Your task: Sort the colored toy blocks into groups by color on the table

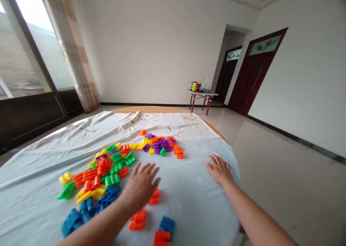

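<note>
My left hand [142, 184] is over the light blue cloth with its fingers spread, holding nothing. It is between the large pile of coloured plastic blocks and an orange block [154, 197]. Flat on the cloth at the right, my right hand [219, 169] has its fingers apart and holds nothing. Beneath my left wrist is another orange block [137, 220]. Closer to me, a blue block [167, 225] touches an orange block [162, 237]. Green blocks [112, 180], blue blocks [108, 196] and yellow blocks [92, 193] are piled left of my left hand.
Purple blocks [162, 144] and orange ones form a cluster farther back on the cloth-covered round table [189, 199]. A small side table [202, 93] with a colourful bag [195, 86] stands by the far wall. Window and curtain [70, 48] are at the left.
</note>
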The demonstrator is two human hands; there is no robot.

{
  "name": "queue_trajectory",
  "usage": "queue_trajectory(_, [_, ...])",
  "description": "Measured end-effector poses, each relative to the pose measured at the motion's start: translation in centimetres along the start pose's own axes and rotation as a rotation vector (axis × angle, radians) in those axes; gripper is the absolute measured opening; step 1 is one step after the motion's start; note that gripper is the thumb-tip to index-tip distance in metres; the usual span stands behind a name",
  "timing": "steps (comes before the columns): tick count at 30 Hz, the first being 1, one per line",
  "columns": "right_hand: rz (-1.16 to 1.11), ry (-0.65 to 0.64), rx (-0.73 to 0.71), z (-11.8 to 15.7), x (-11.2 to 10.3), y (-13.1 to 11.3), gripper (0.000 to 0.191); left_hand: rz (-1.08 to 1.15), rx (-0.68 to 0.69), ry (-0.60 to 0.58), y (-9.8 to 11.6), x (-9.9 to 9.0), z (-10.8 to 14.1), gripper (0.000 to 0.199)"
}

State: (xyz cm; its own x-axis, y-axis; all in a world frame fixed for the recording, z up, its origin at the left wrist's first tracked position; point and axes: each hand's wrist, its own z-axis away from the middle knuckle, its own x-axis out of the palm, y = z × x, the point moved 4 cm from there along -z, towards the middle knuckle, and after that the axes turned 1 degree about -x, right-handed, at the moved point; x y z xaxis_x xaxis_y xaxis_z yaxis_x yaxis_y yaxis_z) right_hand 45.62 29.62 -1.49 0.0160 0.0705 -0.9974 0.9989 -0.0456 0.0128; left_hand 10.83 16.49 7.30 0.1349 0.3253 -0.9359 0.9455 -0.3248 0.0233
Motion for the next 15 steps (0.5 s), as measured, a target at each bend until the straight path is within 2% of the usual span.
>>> queue_trajectory(1, [0.0, 0.003, -0.001, 0.0, 0.0, 0.0, 0.057, 0.027, 0.126, 0.022, 3.1, 0.7, 1.7, 0.04])
queue_trajectory(3, [-0.001, 0.006, 0.001, 0.0, -0.1, 0.1, 0.057, 0.012, 0.343, 0.162, 8.2, 2.1, 5.3, 0.038])
queue_trajectory(5, [-0.004, 0.004, 0.003, 0.1, -0.3, 0.2, 0.057, -0.043, 0.568, 0.249, 11.2, 3.4, 8.1, 0.036])
queue_trajectory(6, [-0.006, -0.001, 0.004, 0.1, -0.3, 0.2, 0.057, -0.046, 0.595, 0.251, 11.4, 3.8, 8.8, 0.034])
queue_trajectory(7, [-0.007, -0.006, 0.005, 0.1, -0.4, 0.2, 0.057, -0.044, 0.589, 0.228, 10.9, 3.9, 9.1, 0.032])
queue_trajectory(9, [-0.008, -0.015, 0.008, 0.1, -0.4, 0.2, 0.057, -0.021, 0.462, 0.132, 8.1, 3.3, 8.6, 0.035])
queue_trajectory(10, [-0.008, -0.018, 0.01, 0.1, -0.4, 0.3, 0.058, -0.032, 0.39, 0.064, 6.2, 2.8, 8.2, 0.039])
queue_trajectory(11, [-0.008, -0.019, 0.01, 0.1, -0.3, 0.3, 0.058, -0.043, 0.338, 0.043, 4.0, 2.1, 7.9, 0.039])
queue_trajectory(15, [-0.007, -0.019, 0.004, -0.1, -0.1, 0.5, 0.058, -0.105, 0.173, 0.091, -5.0, -0.5, 7.5, 0.035])
